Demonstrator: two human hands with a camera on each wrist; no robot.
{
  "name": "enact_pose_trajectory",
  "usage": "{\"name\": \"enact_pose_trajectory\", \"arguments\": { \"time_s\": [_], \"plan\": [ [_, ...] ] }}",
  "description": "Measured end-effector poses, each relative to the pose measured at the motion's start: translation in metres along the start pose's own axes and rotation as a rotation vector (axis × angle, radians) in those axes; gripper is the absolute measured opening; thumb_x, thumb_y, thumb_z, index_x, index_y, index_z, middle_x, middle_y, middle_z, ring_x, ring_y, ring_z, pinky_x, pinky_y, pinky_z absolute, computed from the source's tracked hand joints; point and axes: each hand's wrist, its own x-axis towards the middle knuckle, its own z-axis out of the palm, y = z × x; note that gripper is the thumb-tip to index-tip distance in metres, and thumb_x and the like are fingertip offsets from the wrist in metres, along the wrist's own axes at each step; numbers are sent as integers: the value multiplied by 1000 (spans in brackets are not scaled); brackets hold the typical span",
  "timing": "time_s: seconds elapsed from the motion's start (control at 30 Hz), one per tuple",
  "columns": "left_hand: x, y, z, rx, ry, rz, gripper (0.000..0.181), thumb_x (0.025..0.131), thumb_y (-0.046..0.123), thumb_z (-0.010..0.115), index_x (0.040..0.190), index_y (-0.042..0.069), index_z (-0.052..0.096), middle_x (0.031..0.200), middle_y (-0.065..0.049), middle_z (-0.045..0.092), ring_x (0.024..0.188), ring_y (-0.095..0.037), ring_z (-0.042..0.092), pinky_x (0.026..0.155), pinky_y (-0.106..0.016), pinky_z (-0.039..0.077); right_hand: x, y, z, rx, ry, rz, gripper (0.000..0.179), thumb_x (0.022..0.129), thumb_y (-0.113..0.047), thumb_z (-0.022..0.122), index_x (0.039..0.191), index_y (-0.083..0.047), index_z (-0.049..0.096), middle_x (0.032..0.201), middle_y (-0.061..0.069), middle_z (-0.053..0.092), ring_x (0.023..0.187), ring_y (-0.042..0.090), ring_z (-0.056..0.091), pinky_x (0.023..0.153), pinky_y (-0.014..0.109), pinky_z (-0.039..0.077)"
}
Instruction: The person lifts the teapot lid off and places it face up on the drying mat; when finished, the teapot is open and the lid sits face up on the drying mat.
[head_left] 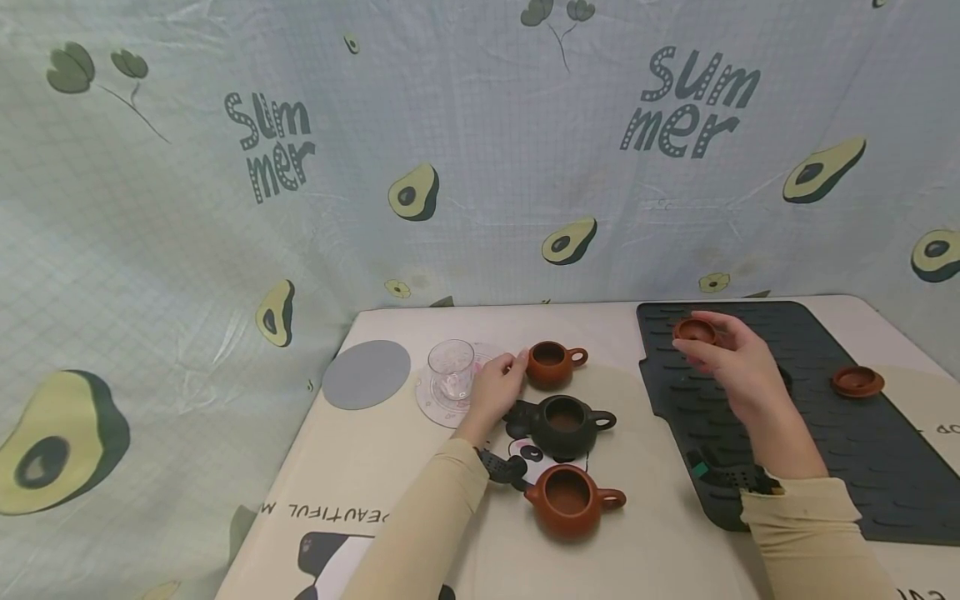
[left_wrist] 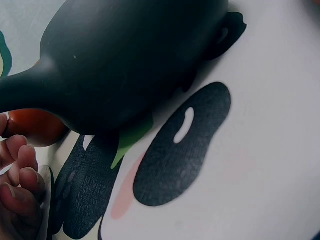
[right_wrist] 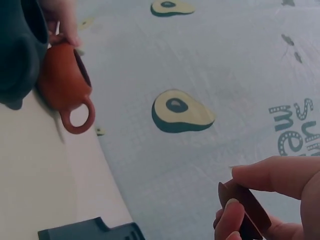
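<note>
My right hand [head_left: 738,362] pinches a small red-brown teapot lid [head_left: 693,331], hollow side up, above the dark mat; its edge shows between thumb and fingers in the right wrist view [right_wrist: 252,207]. At the far side of the table, my left hand [head_left: 497,387] grips the spout side of the small orange-brown teapot [head_left: 549,367], whose mouth is uncovered. The spout itself is mostly hidden by the fingers. Nearer stand a lidless black teapot [head_left: 564,427], large in the left wrist view [left_wrist: 135,60], and a larger lidless red-brown teapot [head_left: 567,502].
A clear glass cup [head_left: 452,371] stands on a patterned saucer [head_left: 431,404] left of my left hand, beside a grey disc [head_left: 366,375]. On the ridged dark mat [head_left: 840,467] lies another red-brown lid [head_left: 857,381]. A dark round piece [head_left: 786,380] is partly hidden behind my right hand.
</note>
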Motion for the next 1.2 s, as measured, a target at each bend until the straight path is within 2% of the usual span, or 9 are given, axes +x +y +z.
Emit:
{"name": "enact_pose_trajectory", "arguments": {
  "time_s": [0.1, 0.3, 0.43, 0.77, 0.83, 0.93, 1.07, 1.2],
  "plan": [
    [-1, 0, 0, -1, 5, 3, 47, 106, 47, 48, 78, 13, 62, 71, -1, 58, 71, -19, 53, 67, -33, 39, 1, 4, -1, -51, 8, 7, 71, 97, -31, 72, 155, -7, 38, 127, 9, 51, 94, 13, 53, 72, 25, 48],
    [-1, 0, 0, -7, 11, 10, 47, 106, 47, 48, 78, 12, 62, 70, 0, 58, 70, -18, 53, 66, -33, 39, 4, 14, 1, -143, 33, -13, 68, 99, -23, 70, 155, -2, 37, 135, 23, 49, 91, 16, 51, 69, 27, 48],
    [-2, 1, -1, -6, 6, 6, 46, 106, 47, 48, 79, 13, 63, 72, 0, 58, 71, -19, 53, 66, -33, 39, 5, 17, 2, -173, 52, 8, 67, 99, -23, 70, 153, -1, 38, 137, 27, 47, 91, 19, 53, 69, 27, 50],
    [-1, 2, -1, -1, 11, 7, 46, 106, 46, 49, 79, 13, 63, 72, -1, 59, 72, -19, 53, 67, -34, 39, 8, 30, 3, -270, 80, 49, 67, 98, -23, 69, 151, 4, 39, 137, 33, 44, 102, 41, 59, 65, 22, 49],
    [-1, 2, -1, -2, 7, 1, 46, 106, 47, 49, 79, 13, 63, 72, -1, 59, 72, -19, 53, 68, -34, 39, 9, 33, 3, -291, 75, 60, 67, 98, -23, 68, 151, 5, 38, 138, 35, 43, 105, 44, 58, 68, 26, 50],
    [-1, 3, 0, 0, 3, -6, 45, 106, 46, 49, 79, 13, 63, 73, -1, 59, 73, -19, 53, 68, -34, 39, 9, 37, 3, -319, 67, 84, 66, 98, -21, 68, 150, 6, 37, 139, 37, 43, 108, 48, 58, 75, 39, 54],
    [-1, 4, -1, -2, 8, -7, 45, 106, 45, 49, 78, 13, 62, 72, 0, 58, 72, -19, 53, 67, -34, 39, 11, 41, 2, -349, 49, 108, 66, 97, -20, 68, 149, 7, 37, 140, 39, 42, 118, 54, 50, 87, 59, 50],
    [-1, 4, -1, -8, 17, 3, 45, 106, 44, 50, 75, 13, 61, 69, 0, 55, 68, -18, 51, 63, -33, 37, 12, 46, 2, -412, 34, 108, 67, 96, -22, 69, 147, 8, 38, 138, 40, 42, 121, 58, 44, 87, 63, 46]
  ]
}}
